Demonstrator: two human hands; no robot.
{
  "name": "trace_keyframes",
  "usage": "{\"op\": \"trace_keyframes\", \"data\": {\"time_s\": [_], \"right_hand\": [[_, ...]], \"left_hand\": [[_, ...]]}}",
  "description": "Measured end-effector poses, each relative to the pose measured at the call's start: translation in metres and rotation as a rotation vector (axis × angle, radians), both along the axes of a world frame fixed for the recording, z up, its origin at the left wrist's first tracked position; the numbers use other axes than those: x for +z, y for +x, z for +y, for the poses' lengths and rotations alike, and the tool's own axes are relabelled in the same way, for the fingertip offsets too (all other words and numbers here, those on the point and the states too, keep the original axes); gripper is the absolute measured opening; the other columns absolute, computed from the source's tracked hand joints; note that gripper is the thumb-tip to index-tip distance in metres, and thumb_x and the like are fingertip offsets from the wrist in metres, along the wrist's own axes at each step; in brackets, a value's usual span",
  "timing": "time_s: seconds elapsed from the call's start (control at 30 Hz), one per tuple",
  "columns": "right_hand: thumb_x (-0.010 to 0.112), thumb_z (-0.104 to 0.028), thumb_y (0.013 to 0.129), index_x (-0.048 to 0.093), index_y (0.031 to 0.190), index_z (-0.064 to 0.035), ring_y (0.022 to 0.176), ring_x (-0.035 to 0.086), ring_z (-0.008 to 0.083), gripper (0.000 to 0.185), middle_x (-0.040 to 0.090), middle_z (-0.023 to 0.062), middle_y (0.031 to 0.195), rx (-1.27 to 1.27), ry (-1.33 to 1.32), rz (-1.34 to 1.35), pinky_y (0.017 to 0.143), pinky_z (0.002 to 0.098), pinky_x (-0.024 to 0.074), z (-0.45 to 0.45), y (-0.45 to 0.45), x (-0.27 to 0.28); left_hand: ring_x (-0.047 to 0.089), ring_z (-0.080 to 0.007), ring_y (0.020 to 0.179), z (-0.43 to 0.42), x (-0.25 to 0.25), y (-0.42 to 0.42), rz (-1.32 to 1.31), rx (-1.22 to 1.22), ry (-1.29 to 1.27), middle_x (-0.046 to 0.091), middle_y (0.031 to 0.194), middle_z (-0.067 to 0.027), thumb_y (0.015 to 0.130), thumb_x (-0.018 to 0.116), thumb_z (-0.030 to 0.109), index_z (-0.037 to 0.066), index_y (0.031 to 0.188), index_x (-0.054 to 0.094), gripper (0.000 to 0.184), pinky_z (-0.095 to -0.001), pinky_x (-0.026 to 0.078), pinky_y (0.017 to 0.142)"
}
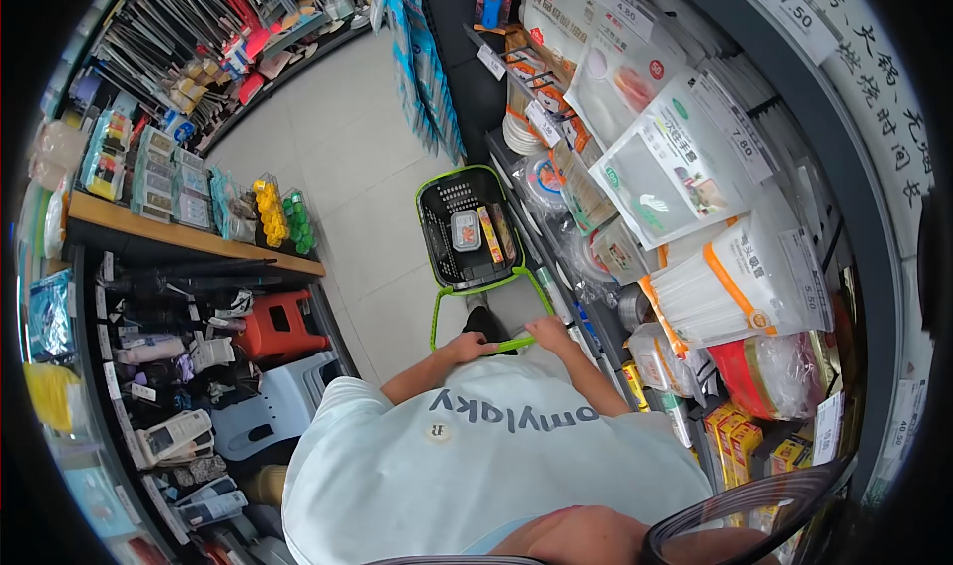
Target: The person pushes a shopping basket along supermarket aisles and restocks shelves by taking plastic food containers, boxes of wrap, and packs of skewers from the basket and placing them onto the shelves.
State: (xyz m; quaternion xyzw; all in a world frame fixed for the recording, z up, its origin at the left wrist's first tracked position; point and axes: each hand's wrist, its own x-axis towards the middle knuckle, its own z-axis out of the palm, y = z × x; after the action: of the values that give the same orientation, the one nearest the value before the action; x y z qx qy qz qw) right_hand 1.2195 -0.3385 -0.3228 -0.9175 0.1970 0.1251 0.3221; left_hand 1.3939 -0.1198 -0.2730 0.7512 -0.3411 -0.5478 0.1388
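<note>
A black shopping basket (437, 255) with a green rim is in front of me, over the floor. Its long green handle (515, 345) reaches back to my waist. My left hand (469, 348) is closed at the left end of the grip. On the right end, my right hand (549, 333) has its fingers wrapped round the same handle. Inside the basket lie a clear plastic container (466, 232), a narrow yellow and red box (489, 233) and a brownish pack (504, 229) beside it.
Hanging packs of disposable gloves (675, 163) and straws (740, 282) crowd the right shelf. Blue plastic stools (273, 406) and a red stool (281, 327) stand on the left shelf. Blue packs (417, 69) hang ahead. Tiled floor (347, 148) runs between the shelves.
</note>
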Motion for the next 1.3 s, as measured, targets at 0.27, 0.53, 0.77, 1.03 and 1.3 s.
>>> {"op": "trace_keyframes", "data": {"time_s": [0.27, 0.53, 0.77, 1.03, 1.3], "right_hand": [[0.046, -0.033, 0.096, 0.072, 0.091, -0.0088, 0.09, 0.066, 0.0358, 0.036, 0.07, 0.016, 0.092, 0.041, -0.04, -0.059, 0.087, 0.0514, 0.045, 0.026, -0.039, 0.012], [0.043, -0.035, 0.095, 0.072, 0.089, -0.0013, 0.094, 0.065, 0.04, 0.045, 0.07, 0.0203, 0.094, 0.112, -0.01, 0.106, 0.093, 0.0507, 0.0434, 0.061, -0.05, -0.001], [0.041, -0.041, 0.094, 0.073, 0.091, -0.0019, 0.099, 0.064, 0.0401, 0.05, 0.069, 0.0217, 0.098, 0.219, -0.089, 0.217, 0.097, 0.0498, 0.0425, 0.104, -0.072, -0.019], [0.039, -0.036, 0.095, 0.072, 0.093, -0.0035, 0.095, 0.067, 0.0384, 0.047, 0.071, 0.0195, 0.098, 0.298, -0.092, 0.378, 0.088, 0.0535, 0.0463, 0.19, -0.109, 0.015], [0.042, -0.043, 0.097, 0.072, 0.093, -0.0028, 0.095, 0.067, 0.0401, 0.051, 0.07, 0.0225, 0.095, 0.34, -0.126, 0.38, 0.088, 0.0501, 0.0503, 0.245, -0.152, 0.024]], "left_hand": [[0.064, -0.0356, 0.106, 0.024, 0.0, -0.027, -0.068, -0.014, 0.056, 0.069, 0.111, -0.0202, 0.084, 0.057, 0.065, 0.003, 0.113, 0.069, 0.069, -0.0421, 0.049, 0.093], [0.06, -0.0334, 0.114, 0.058, -0.017, -0.034, -0.086, -0.026, 0.051, 0.066, 0.12, -0.0168, 0.086, 0.056, 0.063, 0.006, 0.117, 0.068, 0.066, -0.0448, 0.047, 0.096], [0.054, -0.0361, 0.122, 0.157, -0.036, -0.07, -0.142, -0.003, 0.151, 0.064, 0.124, -0.0155, 0.085, 0.048, 0.071, 0.008, 0.117, 0.068, 0.073, -0.0688, 0.027, 0.103], [0.041, -0.0292, 0.132, 0.275, -0.016, -0.147, -0.397, 0.223, 0.056, 0.057, 0.127, -0.0132, 0.081, 0.06, 0.065, 0.006, 0.103, 0.071, 0.063, -0.0672, 0.028, 0.103], [0.045, -0.0347, 0.127, 0.344, -0.02, -0.217, -0.435, 0.502, -0.201, 0.054, 0.128, -0.0143, 0.079, 0.072, 0.052, 0.006, 0.101, 0.065, 0.051, -0.0561, 0.037, 0.1]]}}
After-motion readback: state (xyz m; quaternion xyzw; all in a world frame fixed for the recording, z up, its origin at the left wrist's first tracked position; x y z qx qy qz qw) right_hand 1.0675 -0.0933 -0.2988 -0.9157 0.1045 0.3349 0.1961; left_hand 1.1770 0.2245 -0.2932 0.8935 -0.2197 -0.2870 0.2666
